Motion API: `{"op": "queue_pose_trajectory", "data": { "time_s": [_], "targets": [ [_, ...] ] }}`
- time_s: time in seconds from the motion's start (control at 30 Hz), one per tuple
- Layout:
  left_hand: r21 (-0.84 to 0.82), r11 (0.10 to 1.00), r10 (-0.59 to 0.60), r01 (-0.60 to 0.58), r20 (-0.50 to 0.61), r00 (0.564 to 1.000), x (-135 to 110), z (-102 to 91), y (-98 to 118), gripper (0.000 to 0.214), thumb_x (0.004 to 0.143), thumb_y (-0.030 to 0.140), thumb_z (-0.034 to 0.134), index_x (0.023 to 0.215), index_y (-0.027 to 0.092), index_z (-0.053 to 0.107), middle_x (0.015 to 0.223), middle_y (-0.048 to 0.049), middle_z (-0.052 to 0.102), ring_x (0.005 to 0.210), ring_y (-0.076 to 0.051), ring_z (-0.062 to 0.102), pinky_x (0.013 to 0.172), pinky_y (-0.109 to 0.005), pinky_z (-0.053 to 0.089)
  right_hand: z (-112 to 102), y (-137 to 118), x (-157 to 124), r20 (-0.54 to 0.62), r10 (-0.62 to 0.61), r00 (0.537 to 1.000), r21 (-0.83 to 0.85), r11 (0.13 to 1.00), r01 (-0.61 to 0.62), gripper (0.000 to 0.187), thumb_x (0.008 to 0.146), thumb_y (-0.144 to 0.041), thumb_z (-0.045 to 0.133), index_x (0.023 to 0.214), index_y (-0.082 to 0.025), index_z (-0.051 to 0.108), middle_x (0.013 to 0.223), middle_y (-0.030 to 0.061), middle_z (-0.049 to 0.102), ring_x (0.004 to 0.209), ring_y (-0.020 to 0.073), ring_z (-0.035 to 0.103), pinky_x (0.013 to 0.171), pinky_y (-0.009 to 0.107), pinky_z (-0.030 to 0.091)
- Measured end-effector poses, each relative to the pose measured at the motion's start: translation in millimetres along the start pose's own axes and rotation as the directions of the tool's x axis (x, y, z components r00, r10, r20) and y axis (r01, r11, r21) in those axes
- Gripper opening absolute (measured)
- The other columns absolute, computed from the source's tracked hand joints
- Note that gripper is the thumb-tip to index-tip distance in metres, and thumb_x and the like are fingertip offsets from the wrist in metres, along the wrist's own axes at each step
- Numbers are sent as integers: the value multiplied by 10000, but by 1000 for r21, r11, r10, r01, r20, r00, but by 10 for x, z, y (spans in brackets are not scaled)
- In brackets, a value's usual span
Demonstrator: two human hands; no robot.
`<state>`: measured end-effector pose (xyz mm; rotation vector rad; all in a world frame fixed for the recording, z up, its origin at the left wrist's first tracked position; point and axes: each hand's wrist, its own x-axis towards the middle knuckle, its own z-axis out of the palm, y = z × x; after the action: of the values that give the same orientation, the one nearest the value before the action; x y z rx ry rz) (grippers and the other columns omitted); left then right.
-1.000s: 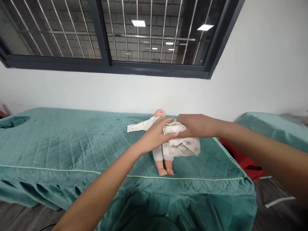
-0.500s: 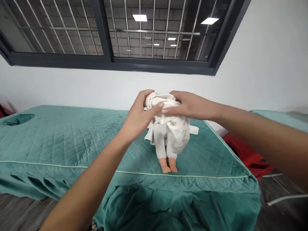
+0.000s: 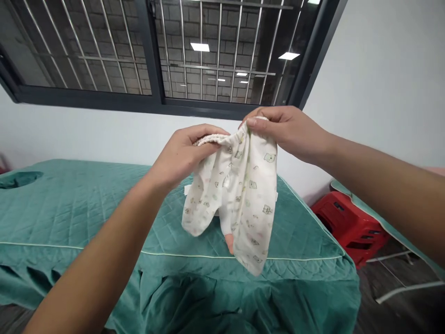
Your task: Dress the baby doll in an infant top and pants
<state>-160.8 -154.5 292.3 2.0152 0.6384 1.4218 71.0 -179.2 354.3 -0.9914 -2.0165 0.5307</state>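
Note:
A small pair of white baby trousers (image 3: 239,195) with little printed figures hangs in the air above the bed. My left hand (image 3: 184,150) pinches the left side of its elastic waistband. My right hand (image 3: 285,130) pinches the right side, a little higher. The two trouser legs dangle down. Behind the trousers lies a baby doll (image 3: 227,232) in white clothes on the green quilted bed (image 3: 86,208); only a leg and foot of it show, the remainder is hidden by the cloth.
The bed has a face hole (image 3: 19,178) at its far left. A red plastic stool (image 3: 351,225) stands on the floor to the right, beside another green-covered bed (image 3: 382,218). A barred window (image 3: 174,51) runs along the wall behind.
Both hands lifted the bunched trousers off the doll, raised them and drew apart, so the trousers now hang spread by the waistband. The doll lies back behind the cloth.

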Motion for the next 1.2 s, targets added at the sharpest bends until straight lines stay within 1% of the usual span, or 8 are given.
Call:
{"op": "queue_pose_trajectory", "data": {
  "time_s": [0.23,0.6,0.73,0.83,0.9,1.03,1.13,1.2],
  "targets": [
    [-153,974,149,-164,-104,983,39,-2,-36,295,841,275,721,1134,277,751,1156,-18,737,1142,-262,666,937,-393,545,0,-14,27,-130,-26,991,239,969,57,357,861,-536,735,795,-204,623,766,-2,620,739,142,594,711,293,511],
    [129,971,216,-203,-98,971,17,91,-375,208,910,391,663,865,205,744,1008,-33,741,1010,-191,657,927,-343,512,260,528,3,-153,98,983,358,933,-37,384,842,-557,742,734,-217,600,657,-30,566,600,119,533,569,267,444],
    [-20,998,58,-61,-144,988,27,119,-481,289,959,463,582,905,197,680,870,-34,700,859,-171,660,769,-297,535,365,675,-93,66,70,995,323,942,-88,403,712,-548,846,719,-206,632,655,-30,597,627,131,582,570,257,446],
    [-160,984,-95,79,-100,990,1,233,-525,334,974,514,536,892,207,637,764,-18,645,738,-157,649,661,-275,528,474,754,-205,294,112,949,280,939,-197,359,691,-495,864,820,-196,713,766,2,682,708,157,637,620,272,481],
    [-221,958,-190,181,-19,982,-34,330,-549,393,968,575,510,877,210,624,702,-12,612,674,-157,635,610,-273,520,564,806,-261,268,99,958,317,930,-185,312,752,-481,825,799,-196,707,770,-2,679,699,139,627,627,261,475],
    [-276,866,-341,418,287,895,-152,453,-655,572,924,727,432,865,200,645,557,-5,538,585,-169,597,552,-285,506,724,937,-297,-1,90,996,482,872,-78,368,811,-545,766,750,-205,639,699,-19,623,635,118,578,587,244,455],
    [-183,828,-321,530,620,716,-268,486,-855,456,806,629,709,757,179,656,515,1,524,530,-153,545,530,-287,474,799,1106,-307,-93,194,977,575,811,-106,418,810,-632,727,798,-226,626,687,-1,627,673,159,613,598,271,497],
    [-175,812,-292,557,704,647,-333,530,-1057,366,736,496,829,708,167,671,584,-25,605,574,-162,583,577,-300,496,838,1286,-334,-122,278,953,627,766,-143,430,810,-659,708,808,-240,614,677,3,629,696,177,631,617,287,522]
  ]
}}
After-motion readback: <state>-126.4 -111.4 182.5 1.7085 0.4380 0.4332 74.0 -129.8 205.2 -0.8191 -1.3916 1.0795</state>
